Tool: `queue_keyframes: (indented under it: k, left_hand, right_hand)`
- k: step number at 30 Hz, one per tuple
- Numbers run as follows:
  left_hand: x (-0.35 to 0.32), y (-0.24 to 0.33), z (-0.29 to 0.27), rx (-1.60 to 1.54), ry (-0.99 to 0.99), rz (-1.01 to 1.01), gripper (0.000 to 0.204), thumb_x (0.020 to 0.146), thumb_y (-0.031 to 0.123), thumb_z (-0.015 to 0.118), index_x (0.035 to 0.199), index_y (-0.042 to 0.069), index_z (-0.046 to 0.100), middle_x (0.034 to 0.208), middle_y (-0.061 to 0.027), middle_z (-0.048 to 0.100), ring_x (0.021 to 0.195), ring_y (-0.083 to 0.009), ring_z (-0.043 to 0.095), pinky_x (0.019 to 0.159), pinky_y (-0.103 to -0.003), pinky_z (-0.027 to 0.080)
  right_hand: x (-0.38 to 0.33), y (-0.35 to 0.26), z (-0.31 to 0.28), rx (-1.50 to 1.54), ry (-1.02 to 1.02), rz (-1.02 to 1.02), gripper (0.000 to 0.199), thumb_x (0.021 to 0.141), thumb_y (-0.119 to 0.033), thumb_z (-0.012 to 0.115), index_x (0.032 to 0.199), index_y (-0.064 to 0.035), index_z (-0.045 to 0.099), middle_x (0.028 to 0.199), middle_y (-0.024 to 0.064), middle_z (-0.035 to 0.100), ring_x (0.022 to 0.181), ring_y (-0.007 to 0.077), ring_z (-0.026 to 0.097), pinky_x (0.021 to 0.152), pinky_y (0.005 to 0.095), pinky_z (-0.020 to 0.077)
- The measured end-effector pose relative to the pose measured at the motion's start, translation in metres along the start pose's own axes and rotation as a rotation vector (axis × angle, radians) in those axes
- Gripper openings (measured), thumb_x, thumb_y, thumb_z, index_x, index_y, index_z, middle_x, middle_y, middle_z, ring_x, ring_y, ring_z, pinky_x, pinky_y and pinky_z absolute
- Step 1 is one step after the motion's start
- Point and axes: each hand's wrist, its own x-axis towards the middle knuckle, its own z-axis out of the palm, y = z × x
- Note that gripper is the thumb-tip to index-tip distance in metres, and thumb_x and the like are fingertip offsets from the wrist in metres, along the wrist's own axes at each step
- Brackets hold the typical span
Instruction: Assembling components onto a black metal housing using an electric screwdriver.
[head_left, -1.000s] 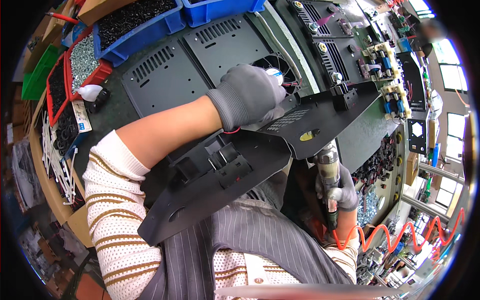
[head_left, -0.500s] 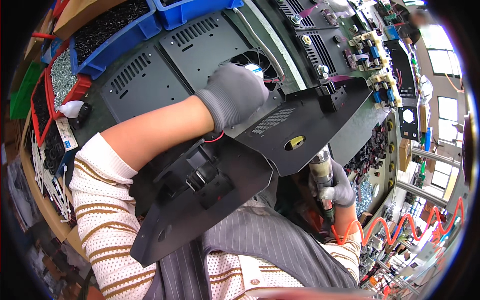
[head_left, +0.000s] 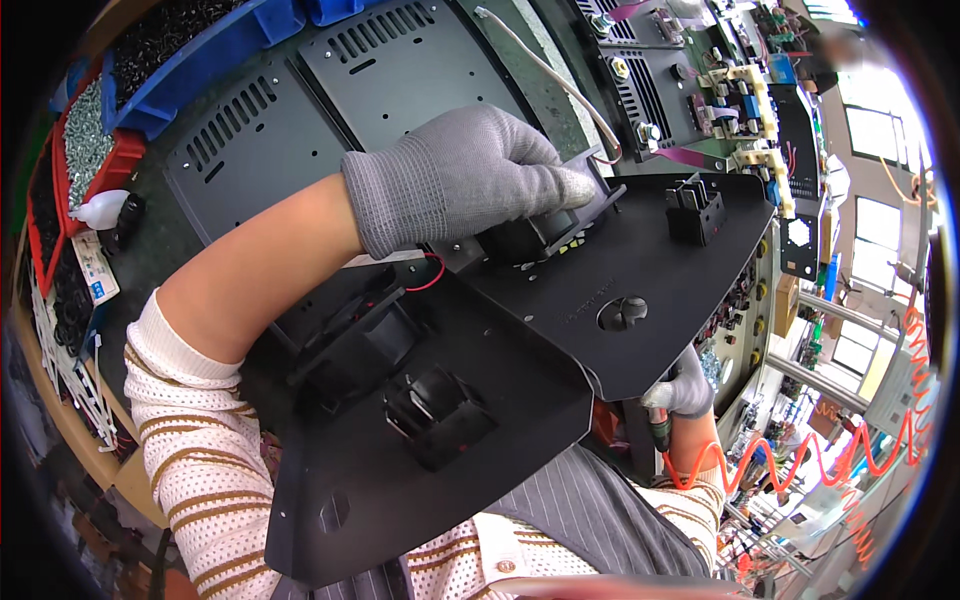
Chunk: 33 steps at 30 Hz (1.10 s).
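My left hand (head_left: 475,175), in a grey glove, is closed on the frame of a black cooling fan (head_left: 598,200). It holds the fan at the slotted vent area of a bent black metal panel (head_left: 640,285). That panel carries a black power socket (head_left: 697,212) and has a round hole. A similar panel (head_left: 510,385) lies nearer my body, bearing a fitted fan (head_left: 365,345) with a red wire and another socket (head_left: 435,410). My gloved right hand (head_left: 688,388) grips an air screwdriver (head_left: 661,434), mostly hidden beneath the panel's right edge.
Slotted grey plates (head_left: 400,95) lie across the bench. Blue bins (head_left: 190,85) and a red bin of screws (head_left: 125,155) stand at left. Circuit boards (head_left: 740,105) line the far right. A coiled orange hose (head_left: 790,460) trails right from the screwdriver.
My left hand has brought the fan from the slotted plates onto the vent area of the bent panel. The panels have shifted and now hide most of the screwdriver under my right hand.
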Motion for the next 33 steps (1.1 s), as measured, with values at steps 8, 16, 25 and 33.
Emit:
queue_keyframes:
  k: [8,16,25,33]
  left_hand:
    - [0.0,0.001,0.0,0.031,-0.054,0.061,0.036,0.094,0.035,0.064,0.097,0.0,0.072,0.08,-0.0046,0.069,0.073,-0.0103,0.066,0.063,-0.027,0.056]
    - [-0.005,0.013,0.002,0.137,-0.087,0.085,0.038,0.095,0.036,0.062,0.099,-0.001,0.071,0.082,-0.0051,0.069,0.078,-0.0095,0.065,0.071,-0.028,0.055]
    - [-0.003,-0.004,0.011,-0.022,-0.08,0.056,0.04,0.095,0.038,0.064,0.103,-0.001,0.069,0.086,-0.0039,0.067,0.075,-0.009,0.062,0.068,-0.026,0.053]
    - [-0.039,-0.052,-0.049,-1.013,0.168,0.029,0.034,0.091,0.003,0.046,0.123,0.005,0.056,0.104,-0.0054,0.06,0.071,-0.0077,0.054,0.053,-0.018,0.046]
  right_hand:
    - [-0.003,-0.004,-0.001,-0.025,0.027,0.033,0.095,0.059,-0.022,0.091,0.136,0.0051,0.041,0.077,0.0061,0.061,0.052,0.0085,0.054,0.045,0.0205,0.0401]
    - [0.001,-0.012,-0.008,-0.154,-0.039,0.073,0.093,0.06,-0.031,0.092,0.133,0.0022,0.044,0.079,0.0027,0.062,0.063,0.0082,0.057,0.058,0.0227,0.0454]
    - [0.005,-0.011,-0.015,-0.358,-0.027,-0.078,0.087,0.061,-0.043,0.091,0.126,0.001,0.053,0.087,-0.002,0.059,0.077,0.0073,0.054,0.071,0.0236,0.0457]
    - [-0.014,0.036,0.012,0.101,0.09,-0.206,0.094,0.049,-0.04,0.088,0.123,0.0042,0.05,0.073,0.0065,0.061,0.057,0.0151,0.06,0.051,0.0267,0.0505]
